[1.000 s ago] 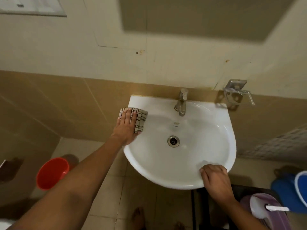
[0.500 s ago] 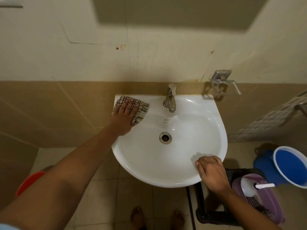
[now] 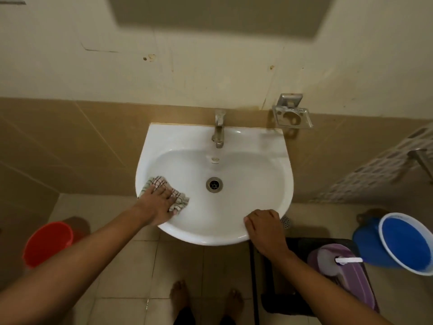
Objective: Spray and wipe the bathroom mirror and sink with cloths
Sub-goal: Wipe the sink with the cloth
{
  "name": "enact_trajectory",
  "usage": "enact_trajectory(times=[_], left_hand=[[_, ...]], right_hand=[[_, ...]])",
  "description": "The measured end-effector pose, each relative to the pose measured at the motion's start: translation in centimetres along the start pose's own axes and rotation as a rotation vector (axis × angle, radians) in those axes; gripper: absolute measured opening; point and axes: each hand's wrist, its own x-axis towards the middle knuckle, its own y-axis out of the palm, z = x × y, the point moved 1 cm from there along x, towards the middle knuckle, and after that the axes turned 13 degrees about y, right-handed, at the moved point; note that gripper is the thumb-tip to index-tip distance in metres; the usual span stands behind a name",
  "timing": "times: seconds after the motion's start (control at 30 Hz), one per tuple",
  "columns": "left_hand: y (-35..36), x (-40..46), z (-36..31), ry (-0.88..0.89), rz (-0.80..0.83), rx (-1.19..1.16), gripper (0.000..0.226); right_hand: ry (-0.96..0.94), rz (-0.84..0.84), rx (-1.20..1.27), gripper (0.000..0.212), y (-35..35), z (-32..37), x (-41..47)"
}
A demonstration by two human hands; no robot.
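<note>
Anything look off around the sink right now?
Only minor things: the wall above the sink shows scuffs and small marks, and the metal soap holder right of the tap hangs tilted and empty. No spills visible.

No legible text or labels.

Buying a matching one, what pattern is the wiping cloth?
Pale cloth with dark checked lines, head view.
</note>
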Motion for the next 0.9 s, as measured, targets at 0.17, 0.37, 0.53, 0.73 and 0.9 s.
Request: enact_trajectory(times=[0.17,0.37,0.53,0.73,0.9], left_hand=[[0.1,1.7,-6.9,-0.084,0.025,-0.192,0.068],[-2.0,7.1,-14.1,-0.028,0.045,-0.563,0.072],[-3.5,11.4,-16.2,0.024,0.004,-0.770,0.070],[-8.6,16.4,-17.4,-0.070,-0.175,-1.172,0.075],[-13.1,20.1,-18.5,-0.172,-0.299,-1.545,0.105]], right_hand=[[-0.037,0.006,0.006,0.047,-0.1,-0.4,-0.1],[-0.016,-0.003,0.089,0.036,0.1,-0.7,-0.1],[-0.057,-0.055,0.135,0.031,0.2,-1.0,-0.4],[-0.026,-0.055,0.117,0.031,1.1,-1.1,-0.2],[-0.018,-0.068,0.114,0.029,1.4,-1.0,-0.3]])
